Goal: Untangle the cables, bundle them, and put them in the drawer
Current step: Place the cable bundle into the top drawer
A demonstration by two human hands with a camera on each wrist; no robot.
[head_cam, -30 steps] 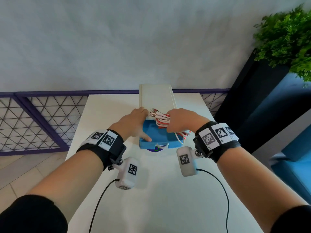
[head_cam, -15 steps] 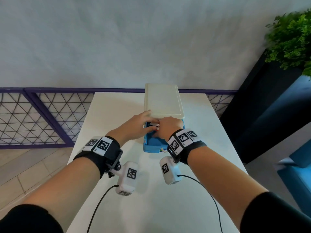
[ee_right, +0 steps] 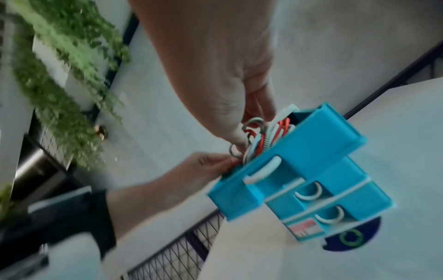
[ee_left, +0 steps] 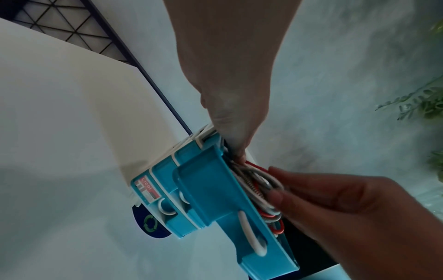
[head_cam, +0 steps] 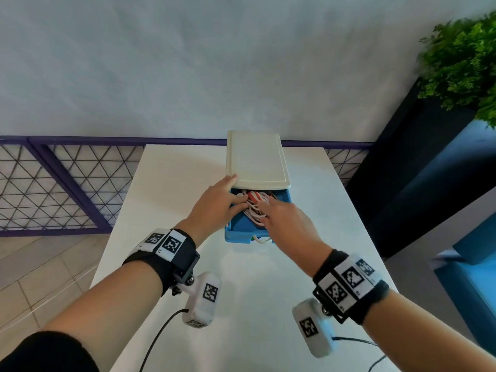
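Both hands reach into the pulled-out top drawer [head_cam: 243, 229] of a small blue drawer unit [ee_left: 165, 191] standing on the white tabletop [head_cam: 171, 183]. The left hand [head_cam: 214, 205] lies over the drawer's left wall, its fingers only loosely bent, the fingertips touching the bundle of red, white and grey cables [head_cam: 255, 208] while the index finger stretches up to the edge of the unit's cream lid [head_cam: 256, 159]. The right hand [head_cam: 284, 218] comes in from the near right, fingers fairly straight and angled down, their tips pressing on the coil; whether any finger hooks around a strand cannot be told. Both forearms extend forward from the bottom corners of the head view and converge on the drawer, each wrist wearing a black band with printed markers. The cables sit inside the drawer toward its back half, partly under the lid, the coil's long axis running roughly front to back along the drawer. The drawer points toward the person, its white handle [ee_left: 251, 235] at the near end. A green plant [head_cam: 464, 63] stands at the right.
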